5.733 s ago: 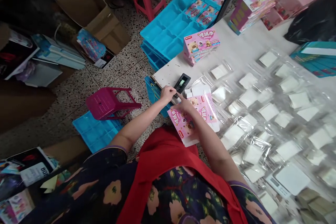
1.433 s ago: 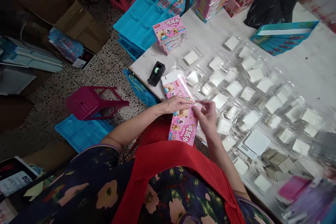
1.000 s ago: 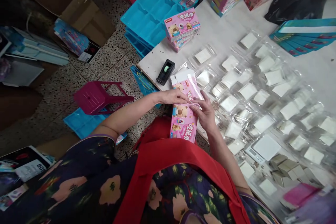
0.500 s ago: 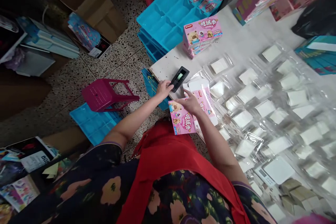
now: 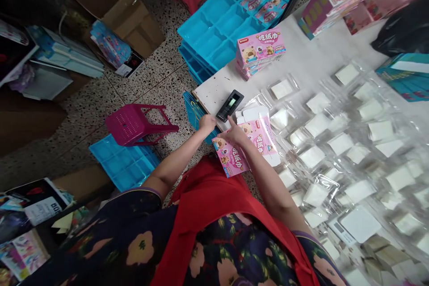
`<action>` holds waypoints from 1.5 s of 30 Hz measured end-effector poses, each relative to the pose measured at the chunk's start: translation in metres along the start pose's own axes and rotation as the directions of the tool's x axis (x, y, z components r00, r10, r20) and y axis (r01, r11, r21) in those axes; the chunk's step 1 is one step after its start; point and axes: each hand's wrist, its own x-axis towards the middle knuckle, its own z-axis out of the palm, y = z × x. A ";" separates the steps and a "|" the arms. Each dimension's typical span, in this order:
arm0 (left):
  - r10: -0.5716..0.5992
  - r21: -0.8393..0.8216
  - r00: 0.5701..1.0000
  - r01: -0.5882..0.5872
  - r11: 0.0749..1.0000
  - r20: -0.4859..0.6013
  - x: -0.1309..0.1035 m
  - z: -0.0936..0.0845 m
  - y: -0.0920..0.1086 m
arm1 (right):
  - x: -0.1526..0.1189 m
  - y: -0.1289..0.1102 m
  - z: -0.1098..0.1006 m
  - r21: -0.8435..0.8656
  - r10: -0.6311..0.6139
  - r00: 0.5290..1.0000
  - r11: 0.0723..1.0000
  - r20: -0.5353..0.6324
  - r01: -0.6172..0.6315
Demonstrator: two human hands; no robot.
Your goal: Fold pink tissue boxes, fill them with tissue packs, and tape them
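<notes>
My left hand (image 5: 207, 123) sits at the table's near corner, fingers curled, just left of a black tape dispenser (image 5: 229, 105). Whether it holds tape is too small to tell. My right hand (image 5: 235, 133) lies on a pink printed carton (image 5: 231, 160) that overhangs the table edge, its index finger stretched toward the dispenser. Under and behind that carton lies a flat, unfolded pink carton (image 5: 263, 136) with white flaps.
Several clear packets with white squares (image 5: 335, 143) cover the white table (image 5: 311, 60). A stack of pink cartons (image 5: 259, 51) stands behind the dispenser. Blue compartment trays (image 5: 221, 27), a magenta stool (image 5: 134, 124) and a cardboard box (image 5: 127, 13) are on the floor at left. A small scale (image 5: 360, 225) lies at right.
Both hands left the carton's middle and went up to the tape dispenser; the carton turned and slid toward the table corner. The camera view swung left.
</notes>
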 end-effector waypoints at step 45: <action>0.641 0.753 0.621 -0.651 0.100 0.451 0.020 0.076 0.191 | -0.131 0.100 0.004 0.945 0.678 0.727 -0.159 -0.107 0.287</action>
